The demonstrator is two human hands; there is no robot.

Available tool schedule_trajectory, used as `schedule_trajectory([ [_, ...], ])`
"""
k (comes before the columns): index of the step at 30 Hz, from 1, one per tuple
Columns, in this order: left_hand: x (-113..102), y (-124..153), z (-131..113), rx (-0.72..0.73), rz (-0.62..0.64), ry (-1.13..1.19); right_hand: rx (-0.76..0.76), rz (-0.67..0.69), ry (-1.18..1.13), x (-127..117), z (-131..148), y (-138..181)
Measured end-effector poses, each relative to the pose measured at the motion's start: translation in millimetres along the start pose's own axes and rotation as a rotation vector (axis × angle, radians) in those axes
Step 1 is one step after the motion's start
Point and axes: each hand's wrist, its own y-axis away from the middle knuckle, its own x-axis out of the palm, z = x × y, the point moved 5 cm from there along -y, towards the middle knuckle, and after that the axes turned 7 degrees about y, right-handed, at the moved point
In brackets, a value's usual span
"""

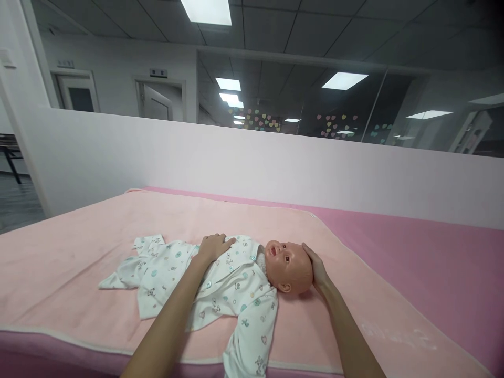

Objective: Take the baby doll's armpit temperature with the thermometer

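Observation:
A baby doll [289, 268] lies on its back on a peach-coloured pad [98, 220], its head to the right. It wears a white printed top [236, 283] and matching trousers [169, 262], with one sleeve hanging toward the near edge. My left hand [214, 248] rests flat on the doll's belly, fingers stretched out over the cloth. Around the crown of the doll's head curves my right hand [315, 265], cupping it; the fingers beneath the head are hidden.
The pad covers a pink mattress [433, 252], which shows at the right and back. Behind it runs a low white partition [255, 163] with glass above. At the far left, a dark table [11, 152] stands on a grey floor.

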Motion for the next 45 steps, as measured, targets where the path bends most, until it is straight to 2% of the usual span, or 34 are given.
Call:
schedule_trajectory([
  [9, 1, 0, 0, -0.001, 0.005, 0.012, -0.108, -0.126, -0.032, -24, 2, -11],
  [12, 1, 0, 0, -0.003, 0.005, 0.007, -0.109, -0.110, -0.025, -19, 5, -7],
  [16, 0, -1, 0, 0.001, -0.001, 0.000, -0.025, 0.017, 0.010, 1, 4, 2],
  [18, 0, -1, 0, 0.004, -0.004, -0.004, -0.017, 0.025, 0.007, 4, 5, 3],
  [23, 0, -1, 0, 0.010, 0.000, -0.016, -0.054, -0.090, 0.001, -12, 1, -7],
  [29, 0, -1, -1, 0.011, 0.005, -0.023, -0.110, -0.127, -0.062, -29, -1, -17],
  [33, 0, -1, 0, 0.012, 0.007, -0.015, -0.111, -0.138, -0.079, -26, 2, -11],
  [39, 0, 0, -1, 0.012, 0.007, -0.007, 0.054, -0.020, -0.055, -4, -5, -1],
  [45, 0, 0, 0, 0.002, 0.005, 0.000, -0.031, -0.078, -0.095, -17, -3, -9],
])
